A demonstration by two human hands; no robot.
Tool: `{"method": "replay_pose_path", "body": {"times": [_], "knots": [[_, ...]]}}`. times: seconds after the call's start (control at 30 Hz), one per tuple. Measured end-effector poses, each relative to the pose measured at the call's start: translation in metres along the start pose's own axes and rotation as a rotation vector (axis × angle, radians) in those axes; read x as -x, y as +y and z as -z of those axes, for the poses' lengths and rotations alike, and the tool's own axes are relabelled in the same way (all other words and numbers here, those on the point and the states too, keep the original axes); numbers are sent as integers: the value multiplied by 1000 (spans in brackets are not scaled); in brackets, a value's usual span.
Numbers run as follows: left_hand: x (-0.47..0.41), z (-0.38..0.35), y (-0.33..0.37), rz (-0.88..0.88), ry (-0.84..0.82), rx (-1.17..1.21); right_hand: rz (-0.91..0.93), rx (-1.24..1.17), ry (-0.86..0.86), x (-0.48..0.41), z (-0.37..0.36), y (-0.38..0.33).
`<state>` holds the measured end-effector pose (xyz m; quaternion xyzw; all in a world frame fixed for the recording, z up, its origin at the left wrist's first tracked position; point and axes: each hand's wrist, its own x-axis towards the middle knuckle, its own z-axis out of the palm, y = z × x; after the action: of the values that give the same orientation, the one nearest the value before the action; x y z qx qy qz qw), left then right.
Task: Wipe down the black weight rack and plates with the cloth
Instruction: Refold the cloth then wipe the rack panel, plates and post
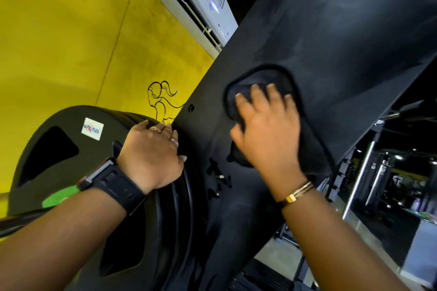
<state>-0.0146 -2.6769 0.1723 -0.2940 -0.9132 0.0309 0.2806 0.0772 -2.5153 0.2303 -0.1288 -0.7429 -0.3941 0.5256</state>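
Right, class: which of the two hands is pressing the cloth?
The right hand, wearing the gold bracelet, presses the black cloth on the rack; the left hand, with the black watch, rests on the plates.

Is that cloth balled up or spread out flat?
Mostly spread: the cloth lies flat on the rack under the right hand, slightly bunched by the palm.
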Motion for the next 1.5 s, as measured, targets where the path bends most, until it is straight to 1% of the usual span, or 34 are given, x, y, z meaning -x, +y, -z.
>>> {"method": "replay_pose_path", "body": {"times": [0.1, 0.17, 0.3, 0.43, 0.5, 0.57, 0.7, 0.83, 0.9, 1.0, 1.1, 1.27, 1.33, 1.5], "knots": [[1, -1, -1, -2, 4, -4, 170, -11, -84, 27, -9, -29], [2, -1, 0, 1, 18, -18, 243, -40, -109, 44, -10, -26], [3, 0, 0, -7, 24, -10, 200, -75, -35, 41, 0, 9], [3, 1, -1, -16, 28, 22, 48, -45, 44, -9, 10, 38], [3, 1, 0, -17, 33, 35, -25, -49, 55, -30, 10, 38], [1, 0, 0, -18, 38, 50, -39, -41, 41, -43, 5, 25], [0, -1, 0, -16, 35, 59, 75, -25, -13, -54, -12, -18], [2, -1, -1, -18, 57, 57, 330, 5, -130, -26, -28, -62], [2, 0, 0, -20, 56, 44, 415, -28, -158, -4, -30, -64], [2, 1, -2, -29, 40, 41, 424, -120, -100, 6, -27, -41], [0, 0, -1, -22, 31, 44, 362, -155, -60, -8, -20, -20], [-3, -2, -2, -26, 24, 48, 201, -48, -70, -44, -21, -32], [-3, -3, -3, -28, 41, 50, 224, 9, -88, -48, -28, -47], [-4, -2, -2, -18, 72, 72, 411, 12, -97, -50, -40, -73]]}}
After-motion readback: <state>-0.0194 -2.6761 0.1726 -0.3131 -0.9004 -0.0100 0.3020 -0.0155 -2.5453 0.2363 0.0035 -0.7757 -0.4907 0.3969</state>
